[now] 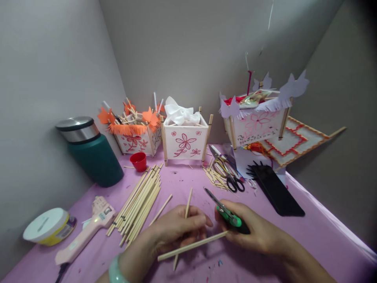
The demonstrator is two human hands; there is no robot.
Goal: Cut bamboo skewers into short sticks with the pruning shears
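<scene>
The half-curled left fingers (pixel 198 223) hold a wooden stick (pixel 189 200); the right fingers (pixel 233 238) wrap the green-and-black cutter (pixel 224 213), its blade (pixel 211 195) best kept clear of the left ones.

1. 6 o'clock: the left hand (pixel 178 226) hides the middle of a stick (pixel 189 201).
2. 7 o'clock: the bottom edge cuts the bracelet (pixel 116 269).
3. 8 o'clock: the cord (pixel 62 270) leaves view; print (pixel 63 230) is illegible.
4. 4 o'clock: the right forearm (pixel 297 253) is cut off.
5. 5 o'clock: specks (pixel 220 262) are too small to identify.
</scene>
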